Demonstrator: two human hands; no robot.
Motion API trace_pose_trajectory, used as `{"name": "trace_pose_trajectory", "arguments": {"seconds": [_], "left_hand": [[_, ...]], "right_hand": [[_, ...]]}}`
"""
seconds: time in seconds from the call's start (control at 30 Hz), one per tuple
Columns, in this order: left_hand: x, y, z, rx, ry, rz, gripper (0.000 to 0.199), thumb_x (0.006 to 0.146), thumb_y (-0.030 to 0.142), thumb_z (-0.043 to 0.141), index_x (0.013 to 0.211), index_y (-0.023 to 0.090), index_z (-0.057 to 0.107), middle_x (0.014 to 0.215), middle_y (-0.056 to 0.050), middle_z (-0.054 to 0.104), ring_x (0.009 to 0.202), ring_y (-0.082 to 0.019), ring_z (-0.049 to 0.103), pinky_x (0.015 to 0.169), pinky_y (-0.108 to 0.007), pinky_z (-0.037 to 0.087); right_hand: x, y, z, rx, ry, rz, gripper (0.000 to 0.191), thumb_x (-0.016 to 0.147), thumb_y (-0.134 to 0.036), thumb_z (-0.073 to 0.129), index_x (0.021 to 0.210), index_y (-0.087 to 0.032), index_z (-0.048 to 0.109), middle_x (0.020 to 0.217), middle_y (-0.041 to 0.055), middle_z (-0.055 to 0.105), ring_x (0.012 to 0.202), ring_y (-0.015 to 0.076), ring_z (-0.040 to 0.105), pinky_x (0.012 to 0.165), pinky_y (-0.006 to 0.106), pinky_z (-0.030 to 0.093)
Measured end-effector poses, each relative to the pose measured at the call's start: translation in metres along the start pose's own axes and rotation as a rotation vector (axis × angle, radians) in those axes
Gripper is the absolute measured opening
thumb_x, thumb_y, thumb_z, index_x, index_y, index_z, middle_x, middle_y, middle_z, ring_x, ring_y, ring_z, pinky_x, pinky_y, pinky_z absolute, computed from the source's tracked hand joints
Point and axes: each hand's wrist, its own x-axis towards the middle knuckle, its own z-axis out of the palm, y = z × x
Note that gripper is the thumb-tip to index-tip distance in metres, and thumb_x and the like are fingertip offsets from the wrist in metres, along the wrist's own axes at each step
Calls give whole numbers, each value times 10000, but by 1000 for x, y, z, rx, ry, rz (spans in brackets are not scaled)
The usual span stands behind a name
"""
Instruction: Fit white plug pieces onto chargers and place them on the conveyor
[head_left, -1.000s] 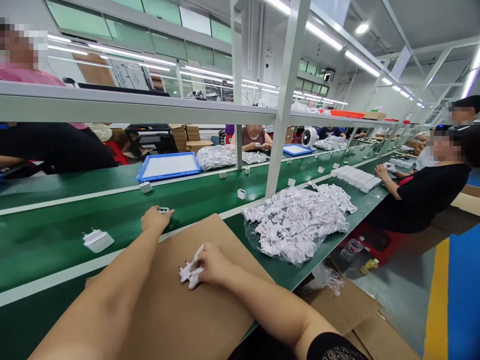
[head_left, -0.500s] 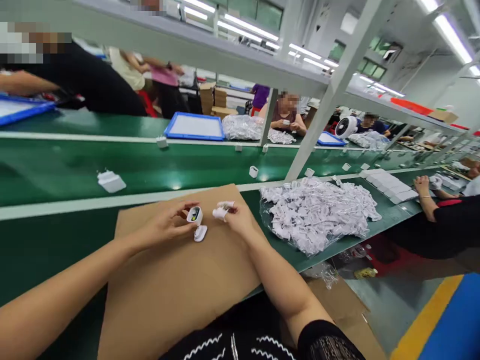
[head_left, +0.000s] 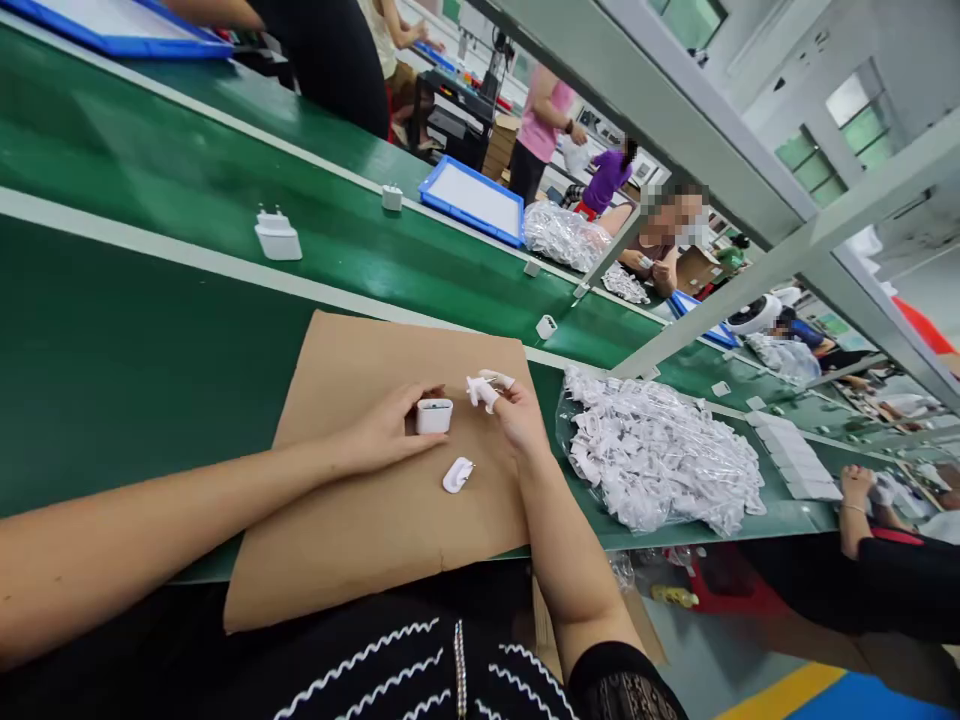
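My left hand [head_left: 386, 432] is shut on a white rectangular charger body [head_left: 434, 416], which rests on a brown cardboard sheet [head_left: 375, 530]. My right hand [head_left: 517, 415] pinches a small bunch of white plastic plug parts [head_left: 482, 391] between its fingers, close to the charger body but apart from it. On the cardboard just below both hands lies a white oval plastic piece [head_left: 457, 475], touching neither hand.
A green conveyor belt [head_left: 150, 330] runs under the cardboard, carrying white chargers [head_left: 277, 236]. To the right sits a plastic bag of white parts [head_left: 652, 455], beside a row of white blocks [head_left: 795, 460]. Co-workers sit along the line; one hand [head_left: 855, 490] is at right.
My head view has tilted and turned. My left hand has come back from the belt to the cardboard with the charger body. The oval piece still lies on the cardboard.
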Motion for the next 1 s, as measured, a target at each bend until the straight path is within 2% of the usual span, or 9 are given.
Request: {"name": "trace_pose_trajectory", "arguments": {"seconds": [0.1, 0.23, 0.33, 0.43, 0.57, 0.67, 0.73, 0.83, 1.0], "left_hand": [[0, -4, 3, 14, 44, 3, 570, 825, 552, 747, 1274, 209, 674, 1264, -126, 698, 1194, -334, 651, 1063, -482, 522], [-1, -2, 4, -46, 66, -31, 467, 810, 491, 757, 1178, 213, 688, 1173, -97, 715, 1024, -283, 682, 861, -409, 577], [-1, 1, 4, -53, 100, -40, 468, 788, 463, 774, 1176, 217, 682, 1158, -82, 719, 984, -264, 677, 819, -382, 567], [0, 4, 2, -47, 76, -13, 389, 830, 475, 737, 1123, 221, 712, 1105, -77, 730, 981, -260, 682, 834, -375, 557], [1, 2, -1, -47, 47, -13, 342, 851, 512, 708, 1011, 211, 732, 966, -68, 717, 863, -240, 675, 737, -348, 534], [1, -2, -1, -65, 52, -28, 355, 836, 542, 726, 934, 200, 719, 910, -61, 696, 833, -234, 664, 716, -341, 520], [1, -5, 0, -75, 56, -29, 360, 820, 550, 741, 901, 200, 710, 889, -55, 688, 845, -238, 663, 730, -344, 521], [1, -6, -1, -86, 55, -24, 370, 798, 559, 761, 886, 204, 704, 870, -46, 680, 844, -238, 658, 740, -347, 523], [2, -5, -3, -85, 26, -19, 357, 818, 557, 748, 872, 206, 707, 856, -40, 662, 843, -232, 647, 716, -330, 512]], "right_hand": [[-11, -5, 10, -111, -23, -94, 389, 700, -374, 837, 1031, -209, 716, 883, 23, 744, 742, 140, 641, 654, 264, 502], [-20, -7, 19, -120, -68, -143, 372, 717, -338, 817, 1045, -226, 681, 948, 16, 724, 684, 110, 607, 654, 265, 529], [-22, -6, 18, -133, -152, -157, 290, 728, -351, 833, 947, -225, 690, 986, 32, 713, 797, 151, 674, 711, 292, 567], [-23, -6, 15, -184, -212, -218, 265, 748, -308, 824, 982, -244, 716, 1099, 40, 697, 964, 190, 706, 844, 338, 594], [-26, -7, 17, -584, -167, -452, 144, 892, -235, 700, 1022, -256, 756, 1042, 48, 712, 965, 198, 655, 894, 367, 555], [-28, -8, 22, -923, -216, -638, 250, 913, -122, 622, 1082, -244, 759, 993, 66, 697, 964, 226, 596, 899, 392, 510], [-28, -9, 25, -1064, -258, -692, 286, 893, -73, 597, 1085, -222, 748, 975, 77, 662, 953, 240, 560, 865, 385, 492], [-27, -12, 28, -1150, -318, -709, 249, 892, -56, 561, 1013, -206, 719, 963, 78, 617, 925, 239, 530, 833, 369, 476], [-26, -15, 27, -1116, -346, -703, 224, 887, -40, 531, 932, -211, 669, 943, 65, 574, 908, 229, 522, 816, 355, 468]]}}
